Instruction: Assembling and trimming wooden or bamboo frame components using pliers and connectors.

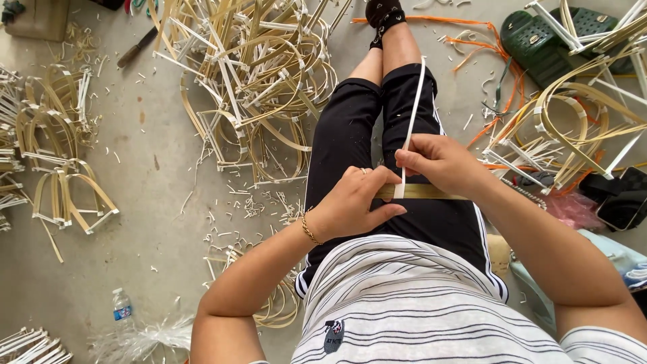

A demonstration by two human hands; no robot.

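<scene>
I sit on the floor with legs stretched out in black trousers. My left hand (356,202) grips one end of a flat olive-yellow bamboo strip (431,192) lying across my lap. My right hand (438,162) pinches a thin white plastic band (412,108) where it crosses the strip; the band runs upward along my leg. The left wrist wears a gold bracelet, and a ring shows on one finger.
A big heap of bent bamboo frames (259,74) lies on the concrete floor at upper left, more frames (64,182) at far left and right (573,121). Green sandals (539,40), orange straps, a knife (137,47), a water bottle (122,313) and trimmings lie about.
</scene>
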